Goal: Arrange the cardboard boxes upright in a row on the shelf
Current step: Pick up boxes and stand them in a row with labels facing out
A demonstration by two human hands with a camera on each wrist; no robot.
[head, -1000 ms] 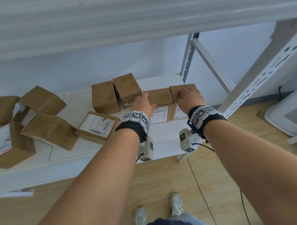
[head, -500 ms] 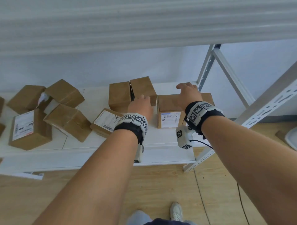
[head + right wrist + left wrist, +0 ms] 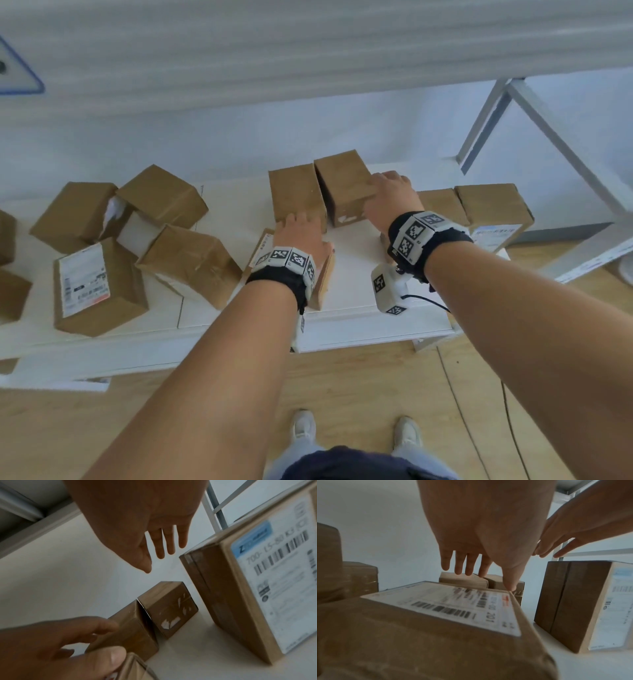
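Brown cardboard boxes stand on a white shelf (image 3: 359, 274). Two plain boxes (image 3: 294, 195) (image 3: 342, 185) stand together at the back middle. A box with a shipping label (image 3: 453, 605) lies flat in front of them. My left hand (image 3: 301, 229) hovers open over it, and its thumb (image 3: 510, 586) touches the box's far corner. My right hand (image 3: 387, 192) is open with straight fingers (image 3: 168, 547) just above the right-hand back box (image 3: 169, 608), apart from it. Two labelled boxes (image 3: 442, 205) (image 3: 493, 212) stand upright side by side at the shelf's right end.
Several more boxes (image 3: 191, 260) lie tumbled at odd angles on the shelf's left half, one with its label up (image 3: 85, 281). An upper shelf board (image 3: 308, 51) hangs overhead. A slanted metal brace (image 3: 548, 137) and upright close the right end. Wooden floor lies below.
Both hands have left the two upright labelled boxes at the right and moved left to the middle boxes. My view has swung left, showing more of the tumbled boxes.
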